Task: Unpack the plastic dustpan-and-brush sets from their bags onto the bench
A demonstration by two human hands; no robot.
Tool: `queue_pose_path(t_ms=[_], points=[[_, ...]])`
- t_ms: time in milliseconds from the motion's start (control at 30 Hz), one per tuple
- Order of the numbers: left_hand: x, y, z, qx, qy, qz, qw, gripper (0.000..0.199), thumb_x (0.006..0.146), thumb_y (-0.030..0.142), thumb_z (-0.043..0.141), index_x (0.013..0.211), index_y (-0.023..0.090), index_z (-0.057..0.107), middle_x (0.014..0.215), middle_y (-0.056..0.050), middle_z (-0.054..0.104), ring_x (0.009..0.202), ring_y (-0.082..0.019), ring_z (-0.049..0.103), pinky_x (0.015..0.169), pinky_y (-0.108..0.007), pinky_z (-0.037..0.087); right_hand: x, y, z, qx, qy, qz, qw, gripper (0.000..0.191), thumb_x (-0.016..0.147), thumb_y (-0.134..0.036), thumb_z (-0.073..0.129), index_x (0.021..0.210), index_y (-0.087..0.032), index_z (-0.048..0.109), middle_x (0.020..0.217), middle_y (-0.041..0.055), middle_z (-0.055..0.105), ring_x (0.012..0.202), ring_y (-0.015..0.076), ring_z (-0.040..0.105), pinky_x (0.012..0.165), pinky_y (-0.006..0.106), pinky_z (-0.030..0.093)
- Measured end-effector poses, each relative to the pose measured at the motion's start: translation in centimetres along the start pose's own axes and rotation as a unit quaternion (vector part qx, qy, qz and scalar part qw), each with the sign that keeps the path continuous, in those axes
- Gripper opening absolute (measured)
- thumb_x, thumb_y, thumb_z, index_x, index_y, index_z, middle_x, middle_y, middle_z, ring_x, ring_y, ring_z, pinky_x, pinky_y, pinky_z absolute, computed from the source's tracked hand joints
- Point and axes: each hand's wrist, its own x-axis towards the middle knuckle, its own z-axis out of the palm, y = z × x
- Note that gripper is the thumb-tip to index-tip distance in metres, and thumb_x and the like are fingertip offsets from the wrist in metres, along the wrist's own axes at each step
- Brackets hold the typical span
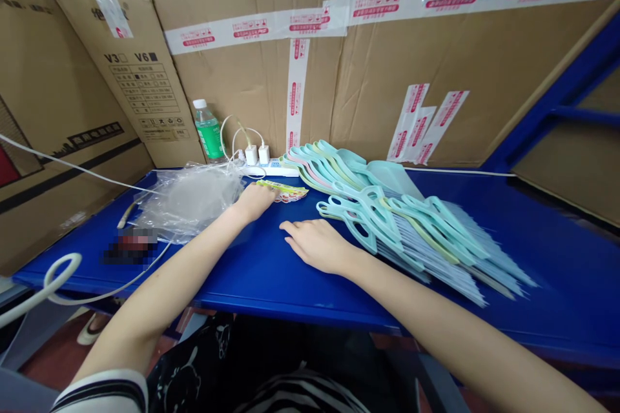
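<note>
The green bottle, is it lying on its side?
No, the green bottle stands upright, with its white cap at the top.

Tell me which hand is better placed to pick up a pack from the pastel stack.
Right, probably: the right hand lies open on the blue table, just beside the stack of pastel plastic-handled packs, while the left hand sits farther off on the small printed packet.

A pixelated patch hides whatever lies on the blue table (no telling what it is). The print on the packing tape is too small to read, and the left hand covers one end of the bright packet.
</note>
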Motion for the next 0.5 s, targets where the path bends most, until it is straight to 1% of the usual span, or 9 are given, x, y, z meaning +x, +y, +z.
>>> queue_pose_path(t_ms=[67, 133, 233, 300, 400, 500], points=[[0.2, -0.2, 0.1, -0.006, -0.001, 0.0, 1.0, 0.038, 0.089, 0.002, 0.041, 0.119, 0.013, 0.061, 0.105, -0.016, 0.071, 0.1, -0.024, 0.068, 0.085, -0.033, 0.052, 0.0, 0.0, -0.1, 0.0, -0.004, 0.002, 1.0, 0.028, 0.1, -0.023, 0.036, 0.12, -0.016, 0.055, 0.107, 0.0105, 0.071, 0.096, 0.0263, 0.067, 0.072, 0.032, 0.044], [0.2, -0.7, 0.3, -0.009, 0.002, -0.006, 1.0, 0.039, 0.089, 0.002, 0.04, 0.121, 0.014, 0.059, 0.107, -0.015, 0.07, 0.1, -0.024, 0.068, 0.086, -0.033, 0.052, 0.0, 0.0, -0.1, 0.001, -0.008, 0.005, 1.0, 0.028, 0.1, -0.023, 0.037, 0.12, -0.016, 0.055, 0.108, 0.0105, 0.071, 0.096, 0.0261, 0.067, 0.072, 0.032, 0.044], [-0.1, -2.4, 0.6, -0.013, 0.006, -0.027, 1.0, 0.041, 0.087, 0.003, 0.041, 0.124, 0.013, 0.056, 0.108, -0.015, 0.07, 0.1, -0.024, 0.068, 0.085, -0.034, 0.052, 0.0, 0.0, -0.1, 0.005, -0.008, 0.002, 1.0, 0.028, 0.1, -0.023, 0.037, 0.12, -0.015, 0.054, 0.108, 0.0105, 0.071, 0.095, 0.027, 0.068, 0.072, 0.033, 0.044], [-0.3, -3.6, 0.7, -0.018, 0.008, -0.038, 0.999, 0.044, 0.085, 0.003, 0.042, 0.127, 0.013, 0.053, 0.111, -0.017, 0.069, 0.103, -0.026, 0.067, 0.085, -0.035, 0.052, -0.1, 0.0, -0.1, 0.007, -0.008, 0.0, 1.0, 0.028, 0.1, -0.023, 0.037, 0.12, -0.015, 0.055, 0.108, 0.0108, 0.071, 0.095, 0.0272, 0.068, 0.071, 0.033, 0.044], [-0.3, -4.3, 0.7, -0.03, -0.001, -0.024, 0.999, 0.053, 0.081, 0.003, 0.048, 0.133, 0.015, 0.05, 0.126, -0.016, 0.062, 0.114, -0.026, 0.061, 0.093, -0.034, 0.05, -0.1, 0.0, -0.1, 0.004, -0.009, 0.0, 1.0, 0.028, 0.1, -0.023, 0.037, 0.12, -0.015, 0.054, 0.107, 0.0106, 0.071, 0.094, 0.0265, 0.068, 0.07, 0.032, 0.043], [0.0, -3.8, 0.7, -0.049, -0.029, 0.016, 0.998, 0.07, 0.076, -0.002, 0.049, 0.141, 0.021, 0.041, 0.144, -0.014, 0.048, 0.129, -0.025, 0.05, 0.104, -0.032, 0.042, 0.0, 0.0, -0.1, 0.004, -0.01, 0.003, 1.0, 0.028, 0.1, -0.023, 0.036, 0.12, -0.015, 0.054, 0.106, 0.0101, 0.071, 0.094, 0.0263, 0.068, 0.07, 0.032, 0.043]])
